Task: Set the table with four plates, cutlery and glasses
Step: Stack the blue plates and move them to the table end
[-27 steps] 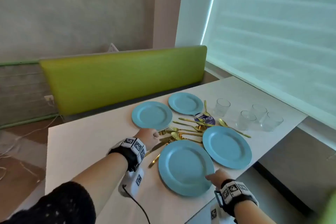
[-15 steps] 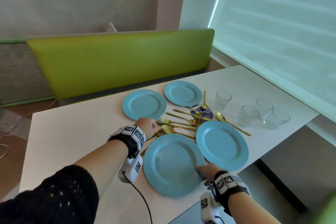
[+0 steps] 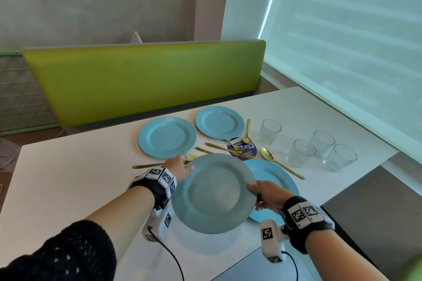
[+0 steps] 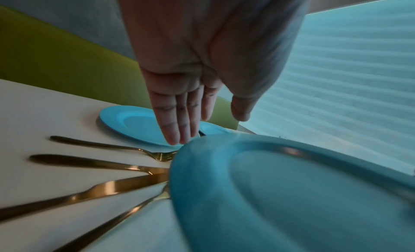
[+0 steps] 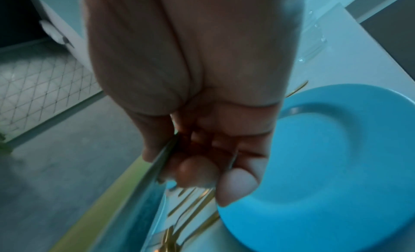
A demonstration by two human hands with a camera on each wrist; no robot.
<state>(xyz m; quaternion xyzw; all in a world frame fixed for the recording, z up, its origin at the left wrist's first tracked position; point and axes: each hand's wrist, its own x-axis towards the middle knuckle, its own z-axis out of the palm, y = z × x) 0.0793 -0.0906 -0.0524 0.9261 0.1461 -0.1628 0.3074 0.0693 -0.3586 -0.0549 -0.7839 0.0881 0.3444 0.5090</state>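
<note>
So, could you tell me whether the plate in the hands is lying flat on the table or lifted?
Lifted and tilted: the plate is off the table, gripped by the right hand.

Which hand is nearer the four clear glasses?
Right. The right hand grips the lifted blue plate's rim on the side facing the glasses; the left hand touches the opposite rim.

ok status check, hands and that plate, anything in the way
Right hand grips lifted plate at its rim; left hand open, fingers straight at its far edge. Gold cutlery underneath, another plate close right.
</note>
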